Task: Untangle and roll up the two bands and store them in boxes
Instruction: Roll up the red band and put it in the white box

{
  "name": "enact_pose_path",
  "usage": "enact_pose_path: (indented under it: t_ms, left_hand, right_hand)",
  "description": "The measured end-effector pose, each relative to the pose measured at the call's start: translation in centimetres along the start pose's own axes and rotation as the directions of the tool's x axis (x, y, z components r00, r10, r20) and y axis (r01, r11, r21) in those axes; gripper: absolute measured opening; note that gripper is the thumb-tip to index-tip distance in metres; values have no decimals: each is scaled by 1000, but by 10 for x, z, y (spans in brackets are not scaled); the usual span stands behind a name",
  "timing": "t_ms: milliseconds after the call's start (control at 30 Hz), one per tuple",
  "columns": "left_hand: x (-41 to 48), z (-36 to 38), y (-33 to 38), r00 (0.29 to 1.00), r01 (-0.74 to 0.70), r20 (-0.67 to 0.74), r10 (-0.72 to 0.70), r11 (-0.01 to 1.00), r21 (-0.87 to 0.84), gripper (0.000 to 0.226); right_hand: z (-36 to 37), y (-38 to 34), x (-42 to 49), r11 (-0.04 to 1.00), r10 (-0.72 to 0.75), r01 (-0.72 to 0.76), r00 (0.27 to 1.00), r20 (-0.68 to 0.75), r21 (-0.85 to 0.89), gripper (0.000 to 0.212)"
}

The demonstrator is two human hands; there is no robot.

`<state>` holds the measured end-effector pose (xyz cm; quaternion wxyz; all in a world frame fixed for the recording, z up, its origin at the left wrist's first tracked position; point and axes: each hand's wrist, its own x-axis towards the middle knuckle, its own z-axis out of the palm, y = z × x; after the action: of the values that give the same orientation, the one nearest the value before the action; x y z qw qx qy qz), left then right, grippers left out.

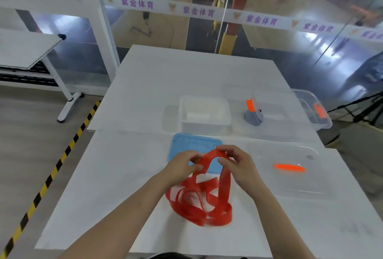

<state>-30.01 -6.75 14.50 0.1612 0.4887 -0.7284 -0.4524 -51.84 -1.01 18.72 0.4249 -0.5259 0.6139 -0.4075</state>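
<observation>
A red band [204, 198] lies in tangled loops on the white table [116, 175], with one loop lifted up between my hands. My left hand [182, 165] pinches the left side of that raised loop. On its right side my right hand [238, 163] pinches the same loop near the top. Behind my hands a clear box [205, 113] stands open, and a blue lid [176, 150] lies flat in front of it. A second clear box [310, 107] with orange latches stands at the far right, holding a grey rolled thing [253, 117].
A clear lid [290, 167] with an orange handle lies to the right of my hands. Black and yellow floor tape runs along the left of the table. Another white table stands at the far left, and a glass wall rises behind.
</observation>
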Motion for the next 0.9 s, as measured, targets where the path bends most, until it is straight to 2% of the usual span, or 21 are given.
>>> enact_pose_path:
  t_ms: [100, 200, 267, 400, 533, 633, 733, 833, 900]
  left_hand:
    - [5, -6, 26, 1000, 4, -27, -4, 1000, -4, 10]
    - [5, -14, 50, 986, -29, -162, 42, 996, 81, 17]
    - [5, -19, 60, 973, -41, -224, 62, 995, 95, 19]
    - [0, -26, 72, 966, -50, -243, 91, 984, 169, 18]
    - [-7, -30, 82, 933, -54, -337, 129, 973, 223, 18]
    - [-10, -36, 87, 903, -58, -411, 128, 982, 178, 17]
    - [-14, -37, 90, 905, -62, -412, 110, 990, 128, 15]
    - [-16, -34, 92, 894, -64, -436, 104, 992, 105, 17]
    - [-16, -32, 92, 880, -68, -469, 73, 997, 29, 19]
  right_hand:
    - [-19, -8, -5, 999, -19, 21, 999, -47, 44, 31]
    - [-38, -17, -6, 994, -19, 24, 999, -51, 107, 38]
    - [-49, -23, -4, 999, -18, 19, 1000, -8, 51, 47]
    - [-59, -30, 3, 984, -29, 47, 994, 106, -172, 54]
    - [-63, -36, 3, 991, -24, 52, 976, 217, -124, 51]
    - [-66, -37, 3, 982, -49, 86, 976, 210, -168, 36]
    - [-62, -38, 3, 968, -93, 128, 981, 168, -213, 27]
    - [-49, -38, 5, 956, -148, 186, 974, 174, -225, 38]
    - [-40, -37, 3, 961, -140, 178, 973, 184, -211, 47]
